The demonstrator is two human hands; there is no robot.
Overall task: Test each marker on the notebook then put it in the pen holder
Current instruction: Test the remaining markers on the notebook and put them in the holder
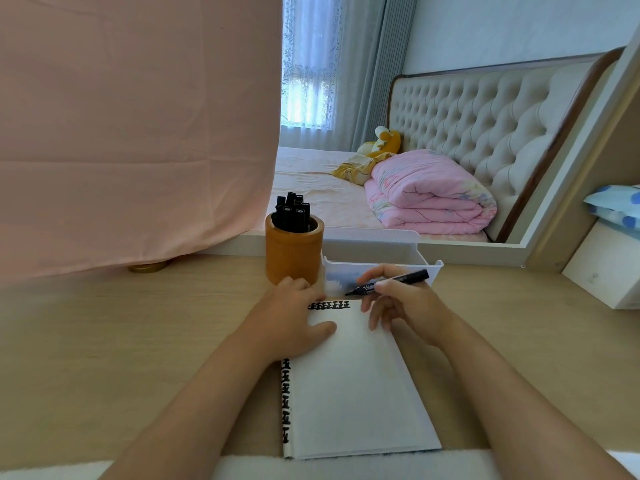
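Note:
A white notebook [353, 393] lies open on the wooden desk, with a row of black marks along its top edge and down its left edge. My left hand [287, 320] rests flat on the notebook's upper left corner. My right hand [401, 303] grips a black marker [391, 280], uncapped, its tip pointing left just above the top row of marks. A brown cylindrical pen holder [294, 254] stands just behind my left hand and holds several black markers [293, 213].
A white plastic tray [374, 252] sits behind my right hand, against the desk's back edge. A pink cloth [138, 133] hangs at the left with a gold lid [149, 267] under it. A white box [606, 268] stands at the right. A bed lies beyond the desk.

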